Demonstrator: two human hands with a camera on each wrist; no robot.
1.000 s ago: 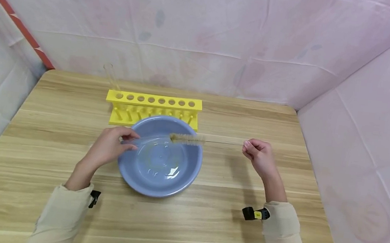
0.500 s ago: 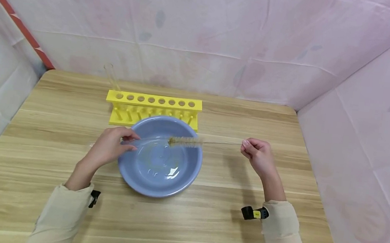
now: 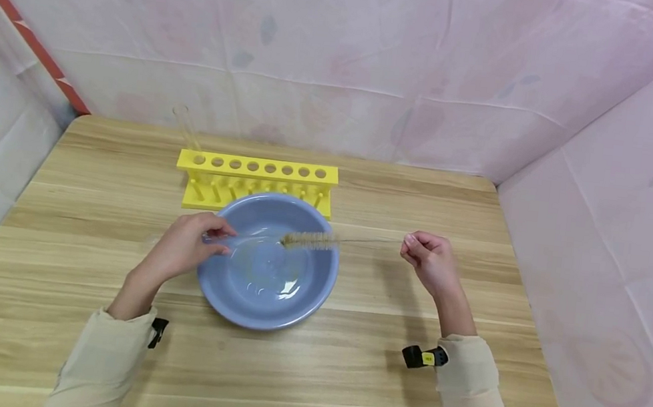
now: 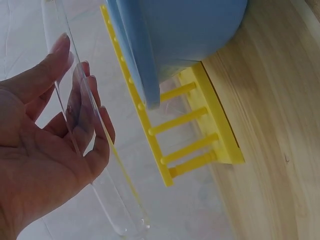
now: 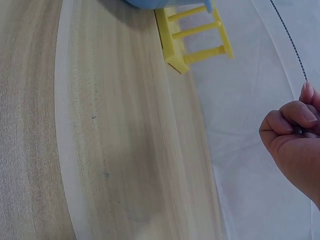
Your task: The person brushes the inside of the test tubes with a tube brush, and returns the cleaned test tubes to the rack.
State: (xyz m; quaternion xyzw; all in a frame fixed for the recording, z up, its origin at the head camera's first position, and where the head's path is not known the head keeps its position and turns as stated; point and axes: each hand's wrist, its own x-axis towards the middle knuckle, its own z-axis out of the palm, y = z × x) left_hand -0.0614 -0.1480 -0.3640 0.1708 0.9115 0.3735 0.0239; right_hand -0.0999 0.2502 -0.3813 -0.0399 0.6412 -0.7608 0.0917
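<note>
My left hand (image 3: pixel 185 244) holds a clear glass test tube (image 4: pixel 120 210) between thumb and fingers, its rounded end past the little finger in the left wrist view. The tube lies nearly level over the left part of a blue basin (image 3: pixel 213 298), its mouth toward the right. At that mouth is the tip of a test tube brush (image 3: pixel 310 240) with tan bristles, which hang over the basin's right half. My right hand (image 3: pixel 434 263) pinches the far end of the brush's twisted wire handle (image 5: pixel 290 37), right of the basin. The other fingers of that hand are curled.
Behind the basin stands a yellow test tube rack (image 3: pixel 260 172), partly hidden by the basin. Another glass test tube (image 3: pixel 186 128) leans in its leftmost hole. The wooden table (image 3: pixel 344 367) ends at a patterned cloth wall (image 3: pixel 336 117) behind.
My right hand has shifted slightly left, and the brush has moved a little left with it, its tip slightly lower. The left hand and the tube have stayed nearly in place.
</note>
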